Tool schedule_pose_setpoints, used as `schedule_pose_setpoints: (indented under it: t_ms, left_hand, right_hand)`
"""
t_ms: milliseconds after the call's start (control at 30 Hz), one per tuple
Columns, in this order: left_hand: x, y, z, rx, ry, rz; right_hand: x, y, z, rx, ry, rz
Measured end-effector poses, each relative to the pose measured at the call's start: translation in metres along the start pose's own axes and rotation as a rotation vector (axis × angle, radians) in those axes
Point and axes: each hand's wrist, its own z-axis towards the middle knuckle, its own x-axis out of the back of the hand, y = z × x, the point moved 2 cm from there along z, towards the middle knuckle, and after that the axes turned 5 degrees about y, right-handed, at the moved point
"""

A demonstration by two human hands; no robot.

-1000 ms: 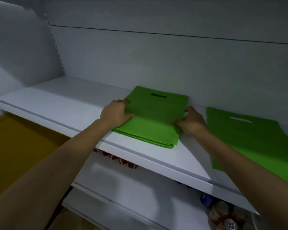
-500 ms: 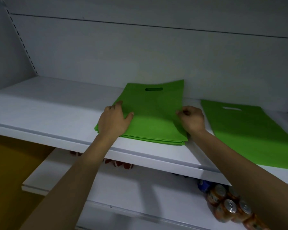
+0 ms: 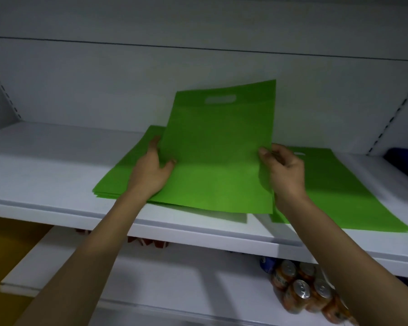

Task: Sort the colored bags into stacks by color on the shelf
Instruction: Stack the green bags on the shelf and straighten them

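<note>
The white back panel (image 3: 104, 78) of the shelving rises behind the stack of green bags (image 3: 118, 182). The stack lies flat on the white shelf (image 3: 45, 165), which runs out to either side of it and carries it close to its front edge. Below the stack a lower shelf (image 3: 174, 278), also white, sticks out towards the camera. Below and to the left of the stack there is a dull yellow surface (image 3: 10, 243).

Just to the right of the stack another green bag (image 3: 339, 196) lies flat on the same shelf, its handle slot at the far end. Whether it is one bag or several cannot be told.

Over the stack, a tilted green bag (image 3: 217, 149) is held up. Its near edge hangs low over the front of the stack and its far edge is raised towards the back panel. The oval handle slot (image 3: 220, 99) sits near that raised edge.

Both bare forearms reach up to the stack from below. The left hand (image 3: 151, 171) grips the tilted bag's left edge above the stack, thumb on the bag's face and fingers tucked behind it. The right hand (image 3: 286, 170) pinches the bag's right edge at the stack's right side, thumb against the cloth and the other fingers curled.

Below and to the right of the stack, a cluster of drink cans (image 3: 302, 292) stands on the lower shelf. Far to the right of the stack a dark blue thing (image 3: 403, 161) shows at the frame's edge, too cropped to identify. Right under the stack, red items (image 3: 149, 242) peek out beneath the shelf.
</note>
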Motion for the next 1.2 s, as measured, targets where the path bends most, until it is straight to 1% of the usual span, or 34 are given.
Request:
schedule_pose_setpoints:
  t_ms: [100,267,367,467,567,633,767,867,1000,1067,1133,1200]
  left_hand:
    - [-0.026,0.030,-0.014,-0.042,-0.023,-0.075]
    - [-0.080,0.078,-0.035,-0.112,-0.112,-0.127]
    - [-0.114,0.101,-0.048,-0.158,-0.169,-0.100]
    - [-0.143,0.113,-0.056,-0.213,-0.223,-0.008]
    - [-0.161,0.116,-0.061,-0.267,-0.229,0.116]
    - [-0.166,0.114,-0.062,-0.298,-0.215,0.159]
    - [-0.168,0.108,-0.060,-0.236,-0.190,0.099]
    - [-0.170,0.104,-0.061,-0.246,-0.226,0.130]
    - [-0.169,0.106,-0.063,-0.265,-0.231,0.127]
    - [-0.164,0.109,-0.067,-0.243,-0.296,0.018]
    - [-0.158,0.112,-0.072,-0.256,-0.421,-0.081]
    - [-0.155,0.113,-0.075,-0.334,-0.512,0.010]
  right_hand:
    - [0.049,0.002,0.017,-0.053,0.039,-0.017]
    - [0.140,0.010,0.056,-0.118,0.080,-0.218]
    - [0.186,0.011,0.082,-0.092,0.023,-0.368]
    - [0.218,0.018,0.111,-0.069,-0.003,-0.553]
    - [0.231,0.028,0.123,-0.047,-0.126,-0.759]
    - [0.236,0.035,0.121,0.012,-0.128,-0.767]
    - [0.237,0.037,0.113,0.104,-0.150,-0.769]
    - [0.235,0.036,0.112,0.172,-0.205,-0.834]
    - [0.236,0.038,0.113,0.168,-0.263,-0.881]
    - [0.237,0.038,0.113,0.175,-0.268,-0.894]
    - [0.237,0.039,0.113,0.178,-0.267,-0.896]
    - [0.237,0.040,0.113,0.176,-0.267,-0.897]
